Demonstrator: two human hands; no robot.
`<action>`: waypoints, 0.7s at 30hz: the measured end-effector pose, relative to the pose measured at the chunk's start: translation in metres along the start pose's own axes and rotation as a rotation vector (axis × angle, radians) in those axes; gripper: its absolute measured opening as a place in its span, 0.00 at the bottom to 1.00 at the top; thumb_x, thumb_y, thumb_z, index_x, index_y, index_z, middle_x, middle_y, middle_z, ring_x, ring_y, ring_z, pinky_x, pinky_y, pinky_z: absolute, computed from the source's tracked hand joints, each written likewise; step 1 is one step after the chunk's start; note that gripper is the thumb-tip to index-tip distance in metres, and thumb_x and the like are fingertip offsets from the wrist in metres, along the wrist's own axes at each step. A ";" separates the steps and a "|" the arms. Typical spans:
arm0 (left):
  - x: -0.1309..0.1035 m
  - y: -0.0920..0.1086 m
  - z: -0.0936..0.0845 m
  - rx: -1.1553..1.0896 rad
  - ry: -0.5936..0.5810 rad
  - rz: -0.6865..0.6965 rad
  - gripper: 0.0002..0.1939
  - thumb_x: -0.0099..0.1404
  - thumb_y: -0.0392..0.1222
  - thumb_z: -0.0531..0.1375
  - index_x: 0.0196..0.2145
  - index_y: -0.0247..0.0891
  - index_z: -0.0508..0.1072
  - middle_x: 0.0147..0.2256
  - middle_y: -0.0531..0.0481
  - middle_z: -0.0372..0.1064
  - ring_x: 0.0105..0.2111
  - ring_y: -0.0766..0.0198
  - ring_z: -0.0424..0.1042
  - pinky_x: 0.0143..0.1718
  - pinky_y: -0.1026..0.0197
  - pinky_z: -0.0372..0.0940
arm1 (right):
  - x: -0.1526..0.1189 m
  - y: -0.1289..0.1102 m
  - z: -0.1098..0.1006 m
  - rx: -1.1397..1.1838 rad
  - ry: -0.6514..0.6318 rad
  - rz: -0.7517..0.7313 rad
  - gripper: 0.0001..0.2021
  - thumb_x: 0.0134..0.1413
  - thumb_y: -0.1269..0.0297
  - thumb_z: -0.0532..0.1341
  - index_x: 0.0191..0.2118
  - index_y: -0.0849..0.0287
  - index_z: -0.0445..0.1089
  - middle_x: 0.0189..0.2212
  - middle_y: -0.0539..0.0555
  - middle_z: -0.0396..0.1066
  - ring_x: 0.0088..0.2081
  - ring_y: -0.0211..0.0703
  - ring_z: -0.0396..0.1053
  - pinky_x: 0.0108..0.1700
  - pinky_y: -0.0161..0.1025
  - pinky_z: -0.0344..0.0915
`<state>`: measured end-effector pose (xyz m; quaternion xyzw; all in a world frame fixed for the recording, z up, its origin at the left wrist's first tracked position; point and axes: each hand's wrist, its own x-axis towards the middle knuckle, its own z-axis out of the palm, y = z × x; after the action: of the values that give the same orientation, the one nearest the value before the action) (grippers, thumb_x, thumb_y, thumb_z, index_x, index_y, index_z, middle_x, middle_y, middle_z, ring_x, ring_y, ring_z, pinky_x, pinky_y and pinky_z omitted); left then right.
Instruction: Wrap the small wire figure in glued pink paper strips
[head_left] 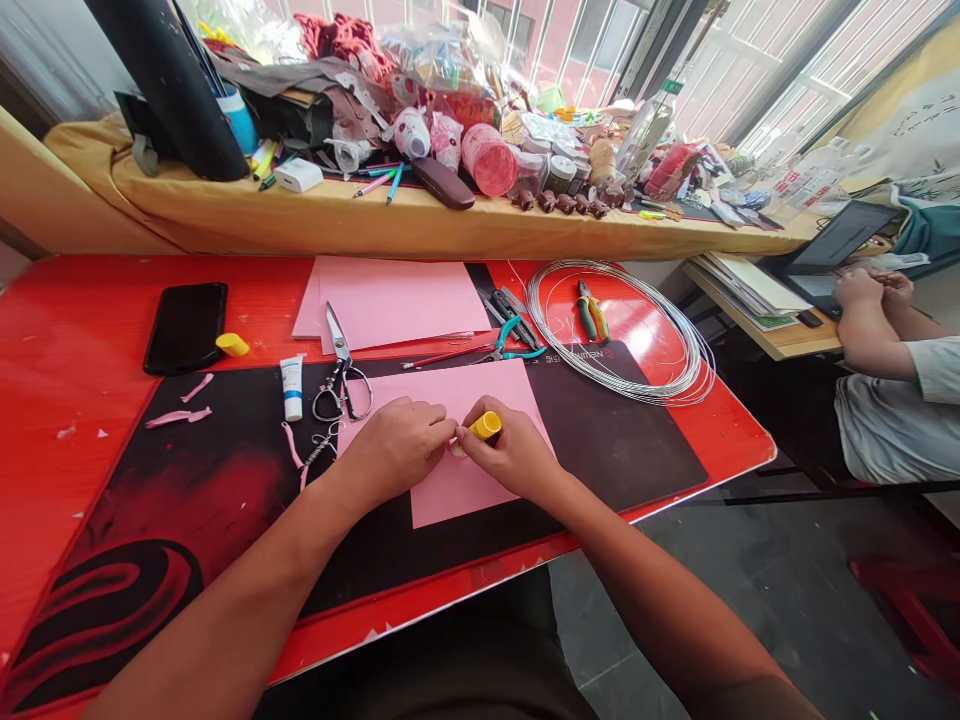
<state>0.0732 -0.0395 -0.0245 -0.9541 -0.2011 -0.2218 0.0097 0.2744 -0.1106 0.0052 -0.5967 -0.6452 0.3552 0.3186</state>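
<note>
Over a pink paper sheet (480,500), my right hand (517,455) is closed round a yellow glue stick (486,427). My left hand (401,440) is pinched right beside it, fingertips almost meeting the right thumb; whatever lies between its fingers is too small and hidden to name. Left of the hands are open scissors (341,365), a white and blue tube (292,388) and a bent wire piece (321,440) partly wrapped in pink. A yellow cap (232,345) lies by a black phone (186,328).
A coil of silver wire (697,360) and green-yellow pliers (592,312) lie at the right. Teal-handled pliers (510,340) rest near stacked pink paper (405,300). Pink scraps (178,417) are at left. A cluttered ledge (375,230) runs behind; another person's arms (870,310) show at right.
</note>
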 end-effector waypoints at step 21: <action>0.000 0.003 -0.002 -0.006 -0.141 -0.047 0.08 0.72 0.34 0.57 0.35 0.40 0.73 0.31 0.49 0.74 0.32 0.57 0.73 0.34 0.54 0.59 | -0.020 -0.001 -0.020 0.046 0.093 0.051 0.10 0.64 0.55 0.64 0.34 0.54 0.69 0.28 0.48 0.75 0.28 0.41 0.67 0.32 0.38 0.60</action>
<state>0.0738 -0.0420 -0.0227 -0.9623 -0.2232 -0.1551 -0.0125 0.2921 -0.1286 0.0171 -0.6213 -0.6061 0.3497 0.3526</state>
